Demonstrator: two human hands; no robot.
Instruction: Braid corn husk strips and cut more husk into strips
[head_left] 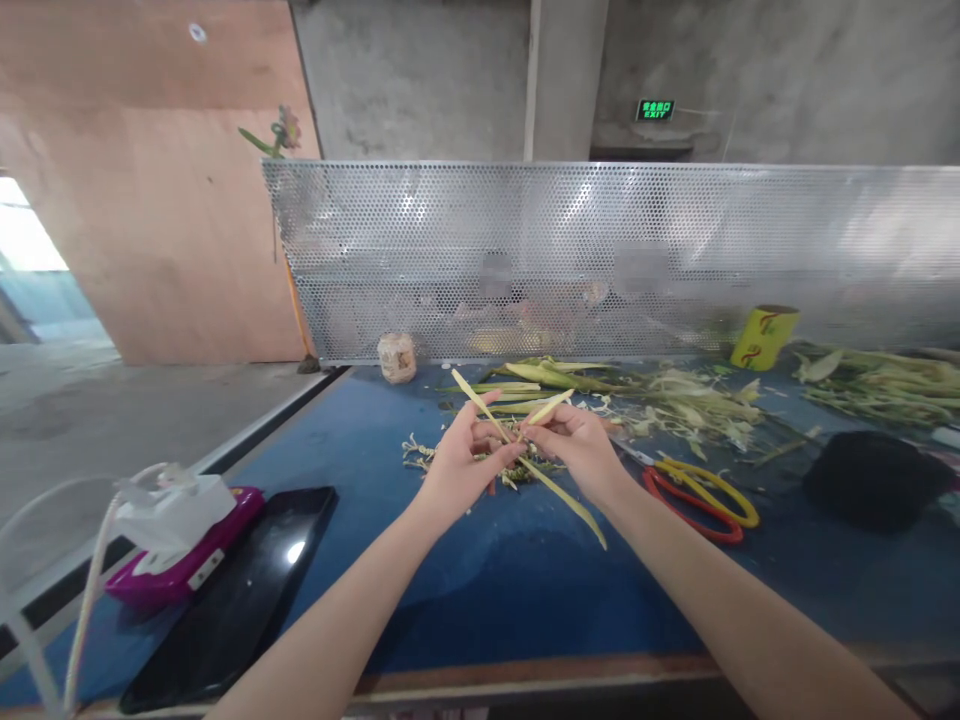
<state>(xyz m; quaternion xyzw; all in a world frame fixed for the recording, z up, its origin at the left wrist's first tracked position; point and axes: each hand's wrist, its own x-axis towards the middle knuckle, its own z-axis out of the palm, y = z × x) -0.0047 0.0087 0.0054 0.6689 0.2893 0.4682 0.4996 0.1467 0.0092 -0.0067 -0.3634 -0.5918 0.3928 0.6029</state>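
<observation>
Above the blue table point(525, 590) my two hands meet in the middle. My left hand point(459, 465) is closed in a pinch on a long yellow-green leaf strip point(559, 492) that runs from upper left down to lower right. My right hand point(581, 448) pinches a second, shorter strip point(550, 406) that crosses the first and points up to the right. Beneath my hands lies a small heap of leaf trimmings point(420, 453).
Yellow and red scissors point(701, 492) lie right of my right hand. Cut leaves and stalks point(660, 395) pile up behind. A black phone point(240, 590) and a magenta box point(184, 560) sit at the left. A perforated metal screen point(600, 260), a small jar point(397, 357), a yellow cup point(763, 337) and a black object point(870, 478) stand around.
</observation>
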